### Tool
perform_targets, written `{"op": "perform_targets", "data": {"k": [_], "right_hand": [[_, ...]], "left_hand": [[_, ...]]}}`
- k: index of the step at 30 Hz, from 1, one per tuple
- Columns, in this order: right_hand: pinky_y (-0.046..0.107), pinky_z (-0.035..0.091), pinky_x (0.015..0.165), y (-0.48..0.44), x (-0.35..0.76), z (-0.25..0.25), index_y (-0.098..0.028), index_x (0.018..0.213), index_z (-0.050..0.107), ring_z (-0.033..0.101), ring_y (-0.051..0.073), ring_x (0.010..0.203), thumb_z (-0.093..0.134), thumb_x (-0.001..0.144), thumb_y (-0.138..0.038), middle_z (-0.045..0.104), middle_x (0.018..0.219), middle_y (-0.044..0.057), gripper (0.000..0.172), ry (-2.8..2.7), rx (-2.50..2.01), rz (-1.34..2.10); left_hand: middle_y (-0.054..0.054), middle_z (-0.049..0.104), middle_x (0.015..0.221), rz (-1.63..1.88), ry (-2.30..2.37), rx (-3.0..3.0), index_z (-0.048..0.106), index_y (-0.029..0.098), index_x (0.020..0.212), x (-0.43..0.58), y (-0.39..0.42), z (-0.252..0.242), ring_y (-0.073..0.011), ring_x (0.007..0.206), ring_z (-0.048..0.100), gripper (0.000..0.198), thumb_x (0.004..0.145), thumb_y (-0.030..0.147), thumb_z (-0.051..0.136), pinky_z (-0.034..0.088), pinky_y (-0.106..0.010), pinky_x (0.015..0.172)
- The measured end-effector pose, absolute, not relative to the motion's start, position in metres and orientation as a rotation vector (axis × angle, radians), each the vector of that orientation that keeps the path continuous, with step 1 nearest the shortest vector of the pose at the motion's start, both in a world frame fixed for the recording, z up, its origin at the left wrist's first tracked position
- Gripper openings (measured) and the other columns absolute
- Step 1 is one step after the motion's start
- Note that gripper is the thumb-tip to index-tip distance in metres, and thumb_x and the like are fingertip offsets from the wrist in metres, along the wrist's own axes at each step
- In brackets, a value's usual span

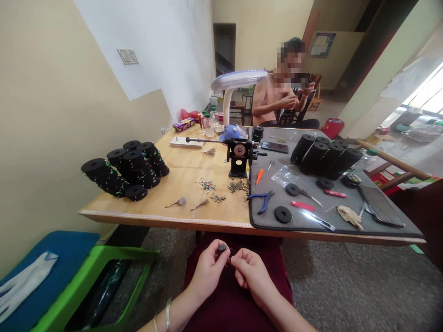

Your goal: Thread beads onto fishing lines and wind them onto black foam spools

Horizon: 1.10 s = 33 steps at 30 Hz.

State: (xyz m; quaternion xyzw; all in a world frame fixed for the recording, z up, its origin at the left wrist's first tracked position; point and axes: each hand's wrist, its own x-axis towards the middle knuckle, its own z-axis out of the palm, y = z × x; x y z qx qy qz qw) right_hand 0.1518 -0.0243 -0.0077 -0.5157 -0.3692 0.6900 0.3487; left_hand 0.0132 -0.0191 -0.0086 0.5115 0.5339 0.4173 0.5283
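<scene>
Above my lap, in front of the table's near edge, both hands are close together with their fingertips almost meeting. My left hand [212, 266] is closed, thumb against bent fingers, around a small dark grey piece [222, 248] whose kind I cannot make out. The right hand [249, 271] pinches thumb to forefinger just beside it; whatever lies in that pinch is too small to name. Nearest on the wooden table [131, 211] lie two small fan-shaped grey tufts, one [180, 201] at left and another [204, 202] with an orange tip, behind them a pile of coloured beads [207, 185] and small metal pieces [237, 186].
A black winding device [238, 159] with a long rod stands mid-table under a lamp [238, 79]. Stacked black foam spools stand left [98, 177] and right [313, 159]. Blue pliers [265, 201] and an orange screwdriver [259, 177] lie on the grey mat [258, 221]. A person [272, 99] sits beyond.
</scene>
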Motion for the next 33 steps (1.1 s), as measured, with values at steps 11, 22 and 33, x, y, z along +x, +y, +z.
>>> {"op": "perform_targets", "data": {"k": [11, 22, 33], "right_hand": [[0.019, 0.011, 0.035, -0.0228, 0.1527, -0.0069, -0.019, 0.066, 0.046, 0.024, 0.003, 0.029, 0.062, 0.072, -0.043, 0.045, 0.033, -0.01, 0.03, -0.915, -1.305, 1.775], [0.018, 0.015, 0.036, -0.0214, 0.154, -0.0103, -0.019, 0.075, 0.047, 0.027, 0.004, 0.029, 0.061, 0.074, -0.05, 0.047, 0.034, -0.011, 0.034, -1.042, -1.313, 1.685], [0.02, 0.011, 0.039, -0.02, 0.1579, -0.0159, -0.019, 0.067, 0.045, 0.021, 0.004, 0.034, 0.067, 0.073, -0.046, 0.038, 0.036, -0.012, 0.034, -0.827, -1.16, 1.672]], "left_hand": [[-0.001, 0.058, 0.074, 1.003, 1.374, 1.526, 0.056, 0.018, 0.08, 0.0104, -0.0243, -0.0048, -0.0165, 0.069, 0.055, 0.011, 0.085, 0.027, 0.052, 0.044, -0.026, 0.066], [-0.003, 0.063, 0.077, 0.977, 1.345, 1.665, 0.061, 0.019, 0.081, 0.0116, -0.0287, 0.0014, -0.0181, 0.073, 0.059, 0.011, 0.084, 0.023, 0.051, 0.046, -0.027, 0.068], [0.0, 0.055, 0.067, 0.869, 1.302, 1.487, 0.057, 0.017, 0.075, 0.0139, -0.0274, 0.0009, -0.0144, 0.063, 0.049, 0.015, 0.083, 0.029, 0.053, 0.04, -0.023, 0.06]]}}
